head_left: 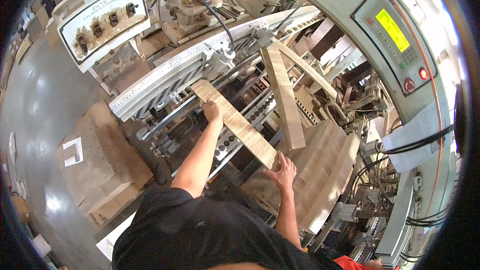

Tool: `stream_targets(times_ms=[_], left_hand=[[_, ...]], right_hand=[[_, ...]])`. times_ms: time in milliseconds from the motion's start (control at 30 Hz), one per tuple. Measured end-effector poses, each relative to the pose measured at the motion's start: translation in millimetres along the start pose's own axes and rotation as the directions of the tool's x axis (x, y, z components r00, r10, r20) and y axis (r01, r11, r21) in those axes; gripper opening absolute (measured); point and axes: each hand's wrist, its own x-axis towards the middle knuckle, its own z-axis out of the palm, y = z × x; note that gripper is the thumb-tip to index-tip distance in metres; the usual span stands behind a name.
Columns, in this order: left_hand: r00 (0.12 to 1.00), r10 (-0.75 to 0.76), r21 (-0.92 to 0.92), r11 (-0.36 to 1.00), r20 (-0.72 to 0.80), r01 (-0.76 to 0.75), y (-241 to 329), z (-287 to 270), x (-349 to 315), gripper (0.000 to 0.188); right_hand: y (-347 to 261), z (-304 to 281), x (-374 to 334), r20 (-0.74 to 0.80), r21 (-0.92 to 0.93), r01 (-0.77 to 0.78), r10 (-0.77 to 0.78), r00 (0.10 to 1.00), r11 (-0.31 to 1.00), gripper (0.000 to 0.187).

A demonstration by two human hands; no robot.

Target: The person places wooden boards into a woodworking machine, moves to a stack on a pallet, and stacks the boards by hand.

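A long flat wooden board [242, 129] lies slantwise across the machine bed in front of me, its far end near the ruled metal fence. My left hand [213, 111] grips its edge toward the far end, with the fingers curled over it. At the near end, my right hand [284, 173] holds the corner, thumb on one side and fingers on the other. Just right of the held board, a second board [284, 100] slopes down toward the stack of boards [317, 162]. A third, narrower board [306, 68] leans behind it.
A white switch panel [107, 25] stands at the upper left, with the ruled fence [167, 80] below it. Stacked panels [102, 155] sit on the floor at left. A control box with a yellow screen [392, 30] and a hanging paper sheet [415, 137] are at right.
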Motion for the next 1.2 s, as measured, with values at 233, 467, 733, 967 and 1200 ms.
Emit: stream_targets(times_ms=[233,467,733,967,1200], left_hand=[[0.956,0.192,0.077,0.981,-0.222,-0.179,10,10,-8,0.036],[0.969,0.194,0.004,0.981,-0.152,-0.196,13,5,-18,0.04],[0.991,0.073,-0.066,0.995,-0.114,-0.081,10,-1,-3,0.052],[0.994,0.062,-0.072,0.995,-0.089,-0.068,20,3,-14,0.057],[0.996,0.029,-0.136,0.99,-0.087,-0.04,17,0,-9,0.059]], right_hand=[[-3,10,11,-0.001,-0.01,0.041,-0.041,0.999,0.999,0.097],[-8,7,10,0.05,-0.053,-0.022,0.024,0.998,0.998,0.096],[-13,3,13,0.057,-0.036,0.032,-0.03,0.998,0.999,0.093],[-14,-5,12,0.054,-0.065,-0.012,0.015,0.998,0.998,0.093],[-15,-3,11,0.058,-0.056,0.019,-0.016,0.998,0.998,0.09]])
